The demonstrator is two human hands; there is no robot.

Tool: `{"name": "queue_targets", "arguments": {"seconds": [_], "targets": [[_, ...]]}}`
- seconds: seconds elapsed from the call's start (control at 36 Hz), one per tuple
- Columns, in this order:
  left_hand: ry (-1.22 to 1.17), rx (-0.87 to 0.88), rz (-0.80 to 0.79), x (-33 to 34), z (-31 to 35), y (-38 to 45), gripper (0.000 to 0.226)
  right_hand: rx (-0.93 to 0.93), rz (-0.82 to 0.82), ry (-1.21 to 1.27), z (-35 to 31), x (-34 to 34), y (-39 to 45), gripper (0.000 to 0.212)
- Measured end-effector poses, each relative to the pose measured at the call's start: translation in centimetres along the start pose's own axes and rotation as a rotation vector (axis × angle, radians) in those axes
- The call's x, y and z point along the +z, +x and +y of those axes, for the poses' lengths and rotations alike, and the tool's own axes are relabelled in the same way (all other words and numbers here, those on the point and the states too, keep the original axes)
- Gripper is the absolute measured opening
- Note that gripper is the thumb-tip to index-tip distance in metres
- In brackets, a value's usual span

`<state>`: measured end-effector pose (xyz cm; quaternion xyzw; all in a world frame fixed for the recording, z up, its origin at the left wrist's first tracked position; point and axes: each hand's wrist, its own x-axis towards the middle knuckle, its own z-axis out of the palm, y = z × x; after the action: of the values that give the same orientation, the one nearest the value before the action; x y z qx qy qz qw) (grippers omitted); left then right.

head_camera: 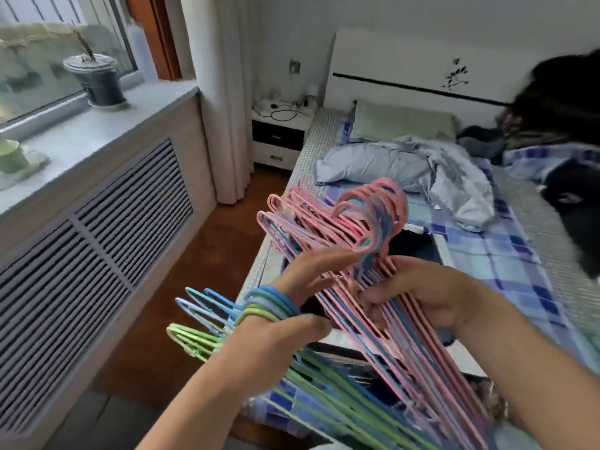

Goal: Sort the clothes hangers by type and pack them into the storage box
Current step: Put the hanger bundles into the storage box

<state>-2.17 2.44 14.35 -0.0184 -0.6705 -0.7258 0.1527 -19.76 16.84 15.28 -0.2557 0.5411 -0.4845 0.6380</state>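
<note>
Clothes hangers are shown in two bundles held above the near corner of the bed [506, 254]. A mostly pink bundle [328, 228], with some blue hangers mixed among the pink, is gripped by the right hand [418, 297], whose fingers are curled round the shoulders just below the hooks. A second bundle of blue and green hangers [207, 323] is carried on the left hand [285, 319]: their hooks are looped over the wrist like bracelets, and the bodies trail down toward the lower edge of the view. The left fingers [321, 258] are extended and relaxed, reaching into the pink bundle near the hooks; whether a single hanger is pinched there cannot be told, since the area is blurred.

The step in hand is judged to be the sorting, with colours being separated between the two bundles; packing appears not yet begun. A dark open container [418, 245] with a pale rim is partly seen on the bed behind the pink bundle, and it may be the storage box, though this is uncertain.

The next move is expected to call for one blue hanger to be singled out at its hook, drawn free without snagging its neighbours, and passed over to the wrist bundle. Tangled hooks are the likely difficulty.
</note>
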Motion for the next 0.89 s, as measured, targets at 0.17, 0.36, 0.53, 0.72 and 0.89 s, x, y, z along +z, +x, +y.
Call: {"name": "queue_targets", "arguments": {"seconds": [0.17, 0.36, 0.53, 0.72, 0.89], "targets": [[0.147, 0.138, -0.365, 3.8, -1.3, 5.2, 0.056, -0.104, 0.405, 0.108, -1.1, -4.6, -9.1, 0.04], [0.252, 0.038, -0.725, 17.1, 3.2, 11.2, 0.023, -0.264, 0.889, 0.17, -0.1, -9.9, -22.6, 0.015], [0.25, 0.085, -0.855, 28.1, 1.3, 17.7, 0.019, -0.352, 1.128, 0.117, 5.3, -15.8, -33.8, 0.018], [0.431, -0.094, -1.076, 43.4, -6.0, 26.5, 0.021, -0.323, 1.245, 0.27, 14.5, -25.5, -44.8, 0.016], [0.881, -0.435, -0.905, 48.7, -21.0, 28.6, 0.053, -0.046, 1.313, 0.356, 21.6, -32.4, -48.7, 0.03]]}}
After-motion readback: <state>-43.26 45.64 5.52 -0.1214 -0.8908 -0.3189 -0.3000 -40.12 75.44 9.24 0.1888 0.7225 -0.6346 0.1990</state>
